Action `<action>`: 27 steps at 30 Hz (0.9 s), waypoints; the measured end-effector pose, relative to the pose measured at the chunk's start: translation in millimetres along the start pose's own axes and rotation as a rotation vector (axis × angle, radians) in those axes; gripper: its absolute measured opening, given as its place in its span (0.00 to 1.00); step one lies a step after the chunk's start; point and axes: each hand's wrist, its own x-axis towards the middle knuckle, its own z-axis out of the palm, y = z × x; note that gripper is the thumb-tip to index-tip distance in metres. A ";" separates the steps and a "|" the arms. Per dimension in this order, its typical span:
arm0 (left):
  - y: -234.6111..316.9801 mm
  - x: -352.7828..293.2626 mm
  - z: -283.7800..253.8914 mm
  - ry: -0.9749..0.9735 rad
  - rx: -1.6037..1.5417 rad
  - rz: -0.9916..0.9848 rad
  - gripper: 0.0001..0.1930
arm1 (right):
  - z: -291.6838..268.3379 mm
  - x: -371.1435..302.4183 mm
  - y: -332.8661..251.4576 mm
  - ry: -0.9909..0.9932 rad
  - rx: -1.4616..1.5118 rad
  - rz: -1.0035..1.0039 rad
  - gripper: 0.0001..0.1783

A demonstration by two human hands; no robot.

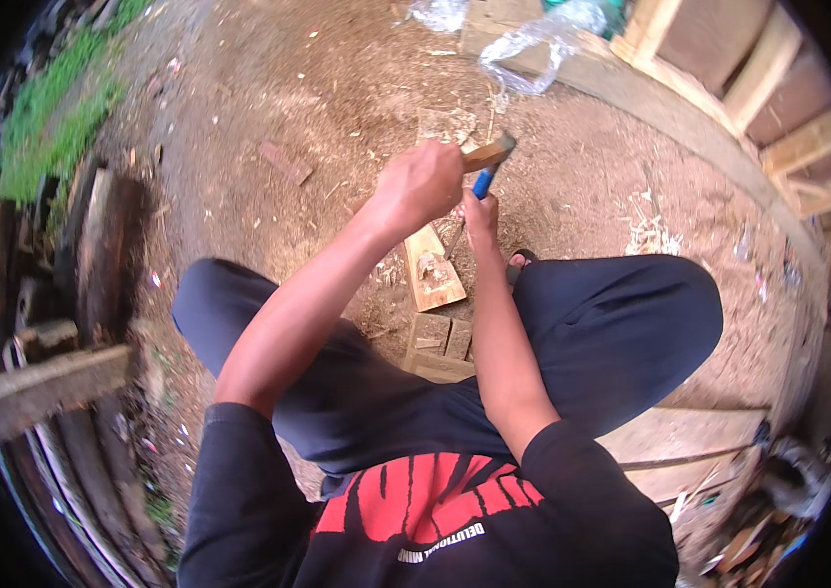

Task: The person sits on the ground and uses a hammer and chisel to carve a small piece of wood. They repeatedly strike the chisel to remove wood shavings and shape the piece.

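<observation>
Head view looked down on a dirt floor (337, 88) strewn with wood chips, the largest thing in sight, with a timber frame (729, 88) running along from 12 to 3 o'clock and old planks (43, 387) at 9 o'clock. Dark trousers (621, 314) showed the person crouching, knees spread so the work lay between them. At the centre a short wooden board (432, 274) lay flat on the floor, smaller offcuts (440, 338) just below it toward 6 o'clock. The left hand (422, 184) was fully closed round a wooden mallet handle (487, 155), raised above the board, probably for striking. The right hand (480, 218) was wrapped shut about a blue-handled chisel (482, 182), held steeply with its blade (455, 238) pointing down onto the board, seemingly to steady it.
</observation>
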 end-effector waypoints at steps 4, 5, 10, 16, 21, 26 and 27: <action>14.0 8.6 -11.3 -0.014 -0.060 -0.071 0.14 | -0.5 -0.7 2.8 0.022 -0.088 -0.010 0.11; 18.7 9.5 -12.0 -0.002 -0.088 -0.069 0.14 | 0.1 -5.8 -2.4 0.007 -0.068 -0.012 0.11; 25.7 29.2 -12.8 -0.166 0.098 -0.140 0.13 | -2.7 2.2 8.1 0.034 -0.081 -0.010 0.12; 30.7 30.9 -9.6 0.067 0.107 0.057 0.14 | -3.0 2.7 1.0 -0.009 -0.125 0.055 0.10; 45.1 47.6 -30.6 -0.173 0.267 -0.070 0.13 | -8.7 12.4 13.4 0.023 -0.075 0.070 0.15; 35.3 55.1 -10.3 -0.090 0.243 -0.079 0.12 | -6.4 15.9 10.1 0.015 -0.097 0.056 0.14; 31.4 63.2 -11.9 -0.141 0.285 -0.081 0.13 | -5.7 17.5 12.3 0.016 -0.119 0.067 0.12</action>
